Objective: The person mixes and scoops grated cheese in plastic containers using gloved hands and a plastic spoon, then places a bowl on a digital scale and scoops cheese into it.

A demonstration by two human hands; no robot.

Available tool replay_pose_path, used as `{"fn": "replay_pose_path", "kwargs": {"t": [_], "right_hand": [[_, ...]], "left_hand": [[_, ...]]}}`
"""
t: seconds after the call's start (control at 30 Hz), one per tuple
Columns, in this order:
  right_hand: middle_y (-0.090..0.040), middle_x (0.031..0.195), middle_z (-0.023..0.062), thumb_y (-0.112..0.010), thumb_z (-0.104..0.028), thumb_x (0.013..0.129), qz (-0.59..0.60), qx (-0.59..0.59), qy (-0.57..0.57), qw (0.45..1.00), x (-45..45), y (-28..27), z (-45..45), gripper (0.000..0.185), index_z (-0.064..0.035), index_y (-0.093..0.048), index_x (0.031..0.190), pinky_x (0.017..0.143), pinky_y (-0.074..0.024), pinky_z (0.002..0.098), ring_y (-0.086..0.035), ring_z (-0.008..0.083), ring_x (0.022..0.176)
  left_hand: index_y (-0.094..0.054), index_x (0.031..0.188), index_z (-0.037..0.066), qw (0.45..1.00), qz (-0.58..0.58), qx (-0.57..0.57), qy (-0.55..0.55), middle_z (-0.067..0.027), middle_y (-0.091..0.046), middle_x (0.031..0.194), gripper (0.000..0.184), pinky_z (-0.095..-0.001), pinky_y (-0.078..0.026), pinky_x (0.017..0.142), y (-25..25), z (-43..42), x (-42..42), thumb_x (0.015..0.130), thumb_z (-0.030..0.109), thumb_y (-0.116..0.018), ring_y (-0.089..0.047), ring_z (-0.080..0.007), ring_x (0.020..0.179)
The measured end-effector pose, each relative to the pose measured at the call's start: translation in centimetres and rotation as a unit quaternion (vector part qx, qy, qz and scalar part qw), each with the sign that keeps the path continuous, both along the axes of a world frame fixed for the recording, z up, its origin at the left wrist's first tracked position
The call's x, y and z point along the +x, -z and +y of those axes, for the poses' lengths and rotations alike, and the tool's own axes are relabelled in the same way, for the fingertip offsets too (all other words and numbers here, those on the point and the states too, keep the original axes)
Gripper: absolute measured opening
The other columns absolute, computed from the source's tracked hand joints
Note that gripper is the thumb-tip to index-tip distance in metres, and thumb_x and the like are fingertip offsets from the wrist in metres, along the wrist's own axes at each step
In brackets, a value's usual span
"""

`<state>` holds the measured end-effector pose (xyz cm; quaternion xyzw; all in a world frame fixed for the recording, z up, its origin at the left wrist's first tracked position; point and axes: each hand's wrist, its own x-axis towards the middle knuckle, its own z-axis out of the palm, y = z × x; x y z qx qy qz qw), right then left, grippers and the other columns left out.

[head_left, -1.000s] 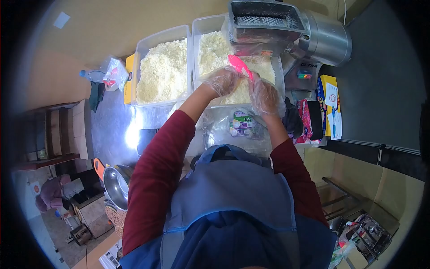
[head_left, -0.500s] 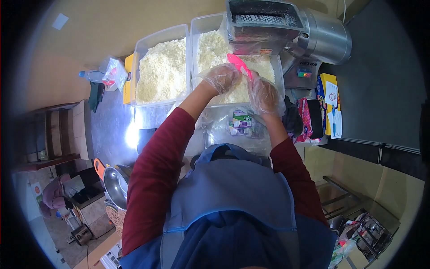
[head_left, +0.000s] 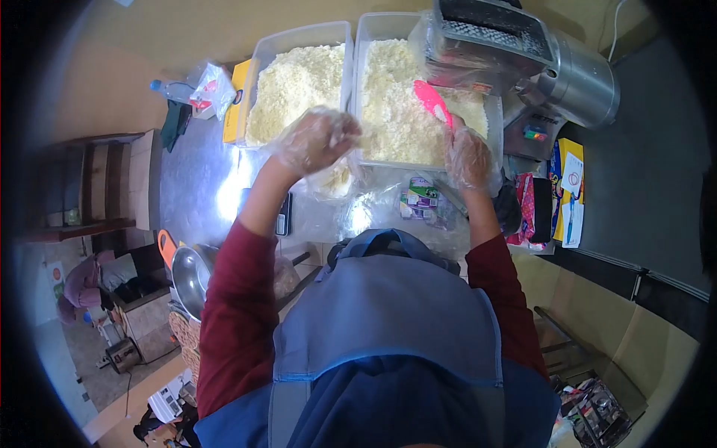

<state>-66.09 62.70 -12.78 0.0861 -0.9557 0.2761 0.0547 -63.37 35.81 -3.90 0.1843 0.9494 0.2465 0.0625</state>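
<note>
In the head view, two clear plastic tubs stand side by side on a shiny metal table. The left tub (head_left: 299,31) and the right tub (head_left: 403,166) each hold a heap of pale, cream-coloured shreds.

The right hand (head_left: 469,155), in a clear plastic glove, has its fingers closed around the handle of a bright pink spatula (head_left: 432,98); the blade lies over the shreds in the right tub, some sticking to it. The left hand (head_left: 317,140), gloved alike, is above the near edge of the left tub, its fingers curled inward — whether they hold anything, I cannot tell.

A metal grating machine (head_left: 582,82) stands at the right, its dark hopper (head_left: 489,56) over the far corner of the right tub, with shreds on the toothed drum. Its label is partly legible, "ETRA", beside a small multicoloured sticker (head_left: 535,133).

Right of the tubs is a yellow box (head_left: 572,146), its large lettering mostly covered by paper. One sheet (head_left: 573,174) bears a red circle — its handwriting too small to read. A blue pen (head_left: 571,213) lies just below. Near the table's front edge, a green, white and purple printed package (head_left: 420,196) shows unreadable text.

To the left are another yellow box (head_left: 236,112), a clear bottle (head_left: 173,91) with a blue cap, and a metal bowl (head_left: 192,280).
</note>
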Motion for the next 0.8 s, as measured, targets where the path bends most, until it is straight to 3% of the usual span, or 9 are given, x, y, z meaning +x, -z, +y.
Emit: {"fn": "replay_pose_path", "kwargs": {"t": [0.13, 0.3, 0.37, 0.47, 0.53, 0.6, 0.63, 0.7, 0.8], "right_hand": [[-0.064, 0.079, 0.0217, -0.049, -0.021, 0.09, -0.002, 0.001, 0.007, 1.0, -0.2, 0.1, -0.3, 0.027, -0.0064, -0.057, 0.112, 0.069, -0.0482, 0.049, -0.062, 0.0403, 0.075], [-0.064, 0.077, 0.0209, -0.05, -0.022, 0.09, 0.041, 0.044, -0.006, 0.998, -0.3, 0.0, 0.4, 0.024, -0.0081, -0.06, 0.108, 0.068, -0.0497, 0.0474, -0.063, 0.039, 0.074], [-0.064, 0.077, 0.0206, -0.05, -0.022, 0.09, 0.055, 0.083, -0.001, 0.995, 0.3, -2.5, 0.0, 0.023, -0.0088, -0.061, 0.105, 0.067, -0.0502, 0.0468, -0.064, 0.0383, 0.074], [-0.064, 0.077, 0.0201, -0.05, -0.024, 0.09, -0.056, 0.123, -0.011, 0.991, 1.4, -5.0, -2.6, 0.021, -0.0096, -0.063, 0.1, 0.068, -0.0509, 0.0462, -0.064, 0.0367, 0.075], [-0.064, 0.082, 0.0217, -0.046, -0.032, 0.092, -0.094, 0.149, -0.112, 0.978, 1.3, -3.4, -4.3, 0.03, -0.0102, -0.061, 0.106, 0.072, -0.0488, 0.0489, -0.062, 0.0403, 0.079], [-0.064, 0.083, 0.0215, -0.047, -0.033, 0.091, -0.089, 0.15, -0.083, 0.981, -0.8, -1.6, -4.0, 0.031, -0.0103, -0.062, 0.105, 0.073, -0.0486, 0.0492, -0.062, 0.0406, 0.079], [-0.064, 0.084, 0.0213, -0.048, -0.035, 0.09, -0.083, 0.148, -0.057, 0.984, -1.9, -1.2, -3.5, 0.032, -0.0104, -0.063, 0.104, 0.073, -0.0484, 0.0495, -0.062, 0.0409, 0.079], [-0.065, 0.085, 0.0201, -0.052, -0.03, 0.087, -0.09, 0.177, -0.031, 0.98, -2.8, -1.3, -1.4, 0.027, -0.0063, -0.064, 0.093, 0.072, -0.0495, 0.049, -0.063, 0.039, 0.08], [-0.064, 0.083, 0.0216, -0.049, -0.034, 0.089, -0.016, 0.179, 0.023, 0.983, -2.1, -2.0, 0.4, 0.033, -0.0095, -0.063, 0.105, 0.071, -0.0479, 0.05, -0.062, 0.0407, 0.077]], "left_hand": [[-0.069, 0.097, 0.011, 0.988, -0.092, -0.12, -0.023, -0.0119, -0.067, 0.084, 0.021, -0.037, -0.048, 0.076, 1.2, -2.6, 3.8, 0.078, 0.018, -0.069, -0.062, -0.0262, 0.078], [-0.065, 0.11, 0.012, 0.994, -0.072, -0.068, -0.049, -0.0078, -0.066, 0.105, 0.03, -0.0327, -0.049, 0.08, 1.4, -6.0, 3.1, 0.08, 0.015, -0.067, -0.062, -0.0208, 0.085], [-0.066, 0.108, 0.013, 0.982, -0.053, 0.025, -0.181, -0.0149, -0.063, 0.108, 0.026, -0.0367, -0.046, 0.09, 0.7, -5.7, 1.7, 0.085, 0.024, -0.06, -0.06, -0.0276, 0.099], [-0.055, 0.124, 0.007, 0.979, 0.045, 0.038, -0.195, -0.0113, -0.061, 0.119, 0.039, -0.0341, -0.048, 0.086, 3.0, -4.5, -1.7, 0.088, 0.023, -0.059, -0.061, -0.0227, 0.098], [-0.05, 0.129, 0.006, 0.97, 0.029, 0.102, -0.22, -0.0185, -0.057, 0.123, 0.043, -0.0369, -0.042, 0.096, 7.1, -3.5, -5.3, 0.093, 0.028, -0.05, -0.055, -0.0291, 0.112], [-0.055, 0.117, 0.002, 0.973, 0.122, 0.067, -0.186, -0.0244, -0.057, 0.119, 0.041, -0.0407, -0.042, 0.095, 10.4, -1.8, -8.3, 0.091, 0.031, -0.045, -0.056, -0.0384, 0.103], [-0.055, 0.117, 0.002, 0.972, 0.123, 0.073, -0.186, -0.0244, -0.057, 0.119, 0.041, -0.0407, -0.042, 0.095, 11.0, -0.7, -9.8, 0.091, 0.031, -0.045, -0.056, -0.0384, 0.103], [-0.041, 0.133, -0.002, 0.958, -0.075, 0.104, -0.257, -0.0277, -0.047, 0.13, 0.049, -0.0404, -0.03, 0.107, 11.8, 1.1, -12.1, 0.097, 0.031, -0.037, -0.044, -0.0392, 0.123], [-0.037, 0.132, -0.008, 0.975, 0.0, 0.097, -0.198, -0.0301, -0.044, 0.131, 0.054, -0.0417, -0.031, 0.105, 13.2, 1.6, -12.0, 0.098, 0.034, -0.034, -0.041, -0.0407, 0.124]]}}
